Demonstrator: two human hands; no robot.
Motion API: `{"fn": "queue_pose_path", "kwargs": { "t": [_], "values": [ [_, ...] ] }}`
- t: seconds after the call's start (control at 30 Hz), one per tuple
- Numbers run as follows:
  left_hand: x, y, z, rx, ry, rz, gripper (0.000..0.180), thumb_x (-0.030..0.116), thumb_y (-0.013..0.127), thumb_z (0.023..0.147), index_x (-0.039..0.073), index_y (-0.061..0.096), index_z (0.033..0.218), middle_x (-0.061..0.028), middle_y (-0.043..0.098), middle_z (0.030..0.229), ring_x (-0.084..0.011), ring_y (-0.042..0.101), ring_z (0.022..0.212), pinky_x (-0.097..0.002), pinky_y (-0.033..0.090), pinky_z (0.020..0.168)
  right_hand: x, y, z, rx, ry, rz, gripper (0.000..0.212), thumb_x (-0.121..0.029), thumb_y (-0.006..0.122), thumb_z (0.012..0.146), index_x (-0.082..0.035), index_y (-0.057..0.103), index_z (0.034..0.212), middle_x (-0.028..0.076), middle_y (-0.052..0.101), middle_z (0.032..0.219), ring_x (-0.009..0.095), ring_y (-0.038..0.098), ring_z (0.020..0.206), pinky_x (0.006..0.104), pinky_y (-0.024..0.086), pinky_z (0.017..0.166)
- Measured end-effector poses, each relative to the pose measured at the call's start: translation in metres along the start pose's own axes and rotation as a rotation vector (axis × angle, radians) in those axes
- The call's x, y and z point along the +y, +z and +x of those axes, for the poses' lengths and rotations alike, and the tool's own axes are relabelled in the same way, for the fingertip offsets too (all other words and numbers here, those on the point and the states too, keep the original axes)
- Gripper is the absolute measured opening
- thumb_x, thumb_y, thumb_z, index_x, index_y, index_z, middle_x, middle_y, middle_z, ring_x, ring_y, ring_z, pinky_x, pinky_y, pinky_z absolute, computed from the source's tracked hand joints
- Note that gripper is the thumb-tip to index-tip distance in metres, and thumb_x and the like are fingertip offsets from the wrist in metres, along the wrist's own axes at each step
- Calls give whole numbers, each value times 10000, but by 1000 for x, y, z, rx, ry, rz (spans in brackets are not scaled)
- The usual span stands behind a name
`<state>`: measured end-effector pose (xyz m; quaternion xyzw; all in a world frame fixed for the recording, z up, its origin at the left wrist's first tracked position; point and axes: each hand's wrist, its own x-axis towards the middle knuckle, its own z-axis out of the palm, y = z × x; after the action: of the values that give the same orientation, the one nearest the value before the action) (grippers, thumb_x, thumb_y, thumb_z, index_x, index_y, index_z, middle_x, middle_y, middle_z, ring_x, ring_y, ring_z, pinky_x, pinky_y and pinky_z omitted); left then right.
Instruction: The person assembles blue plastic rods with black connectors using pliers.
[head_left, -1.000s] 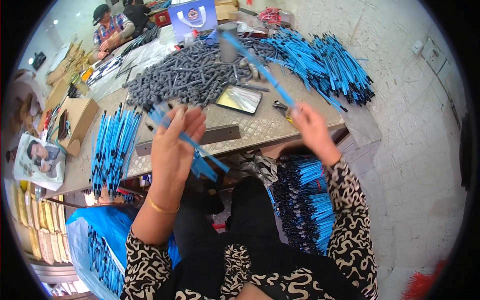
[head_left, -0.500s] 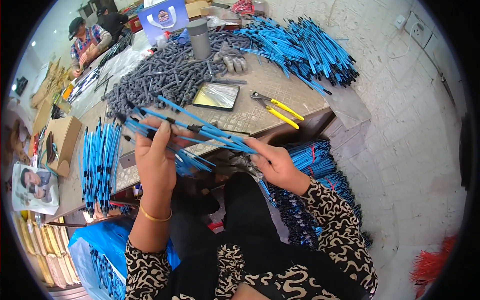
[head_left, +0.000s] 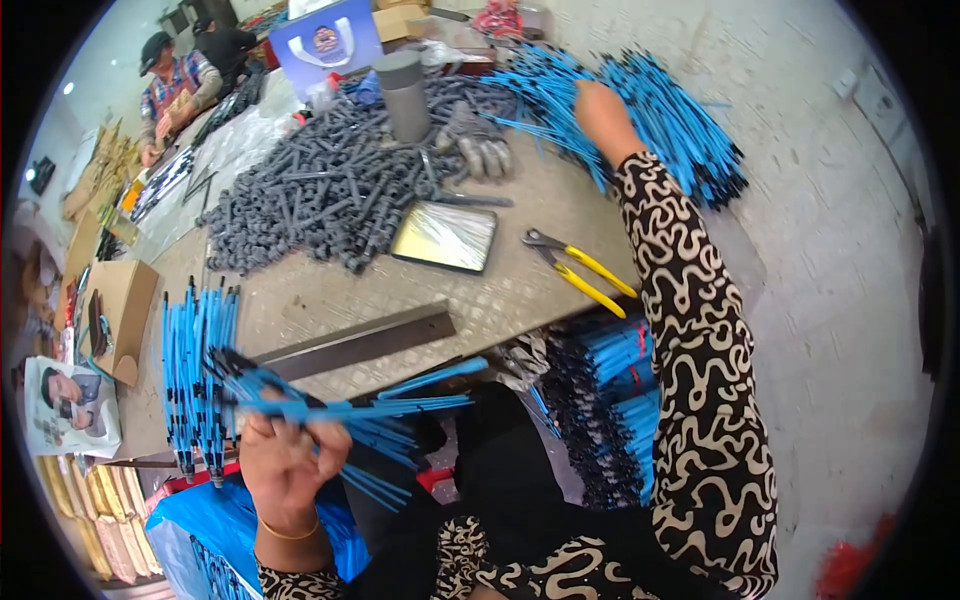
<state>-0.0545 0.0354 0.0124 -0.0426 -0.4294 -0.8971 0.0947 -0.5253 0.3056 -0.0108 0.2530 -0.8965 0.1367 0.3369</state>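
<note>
My left hand (head_left: 288, 462) is closed around a loose bundle of thin blue rods (head_left: 400, 408) with black ends, above my lap near the table's front edge. The bundle is partly smeared by motion. My right arm stretches far forward, and my right hand (head_left: 606, 115) rests at a big heap of similar blue rods (head_left: 680, 125) at the back right of the table. Its fingers are hidden behind the back of the hand. A row of blue rods (head_left: 198, 360) lies at the table's left edge, beside my left hand.
Grey plastic tubes (head_left: 330, 185) pile up mid-table around a grey canister (head_left: 403, 100), beside a grey glove (head_left: 482, 145). Closer lie a shallow tin (head_left: 445, 237), yellow-handled pliers (head_left: 582, 272) and a metal bar (head_left: 360, 340). Tied rod bundles (head_left: 630, 420) stand below, right. A co-worker (head_left: 175, 95) sits far left.
My right hand has left the bundle and reached forward to the heap at the back right. My left hand, still holding rods, has come lower and closer to me, uncovering the metal bar.
</note>
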Motion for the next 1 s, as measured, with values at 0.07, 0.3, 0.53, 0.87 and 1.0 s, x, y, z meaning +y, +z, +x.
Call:
{"fn": "queue_pose_path", "kwargs": {
  "t": [0.07,0.3,0.53,0.87,1.0],
  "values": [
    [6,-19,-9,-82,-17,117,192,16,543,764,-2,528,955,-260,599,696,-238,503,438,-323,370,378,23,21,13,-82,-18,-112,155,-68,462,778,3,590,829,210,602,824,381,589,768,475,474,659],
    [12,-30,-7,-106,-49,-4,50,59,536,786,20,504,784,-267,552,554,-292,500,386,-334,362,336,17,10,15,-216,-55,-414,167,-153,470,825,-55,605,829,159,615,848,318,598,829,478,460,620],
    [6,-17,-11,-246,64,163,198,66,510,827,-38,548,992,-308,588,718,-369,593,580,-447,497,553,-38,-35,3,32,-84,-243,230,-247,454,873,-56,577,837,135,619,795,313,605,788,460,456,604],
    [17,12,-27,124,-80,29,275,77,455,894,-51,495,1135,-289,541,1121,-387,555,1039,-474,442,909,-83,-156,-40,-82,131,394,286,-292,442,918,-30,525,841,60,500,555,214,535,495,332,430,478],
    [20,7,-23,212,52,39,278,92,443,909,-43,487,1148,-275,530,1149,-365,526,1091,-450,427,937,-125,-189,-102,-399,401,1406,286,-314,485,910,-41,518,830,-13,385,522,101,414,415,259,387,401]
  ]
}}
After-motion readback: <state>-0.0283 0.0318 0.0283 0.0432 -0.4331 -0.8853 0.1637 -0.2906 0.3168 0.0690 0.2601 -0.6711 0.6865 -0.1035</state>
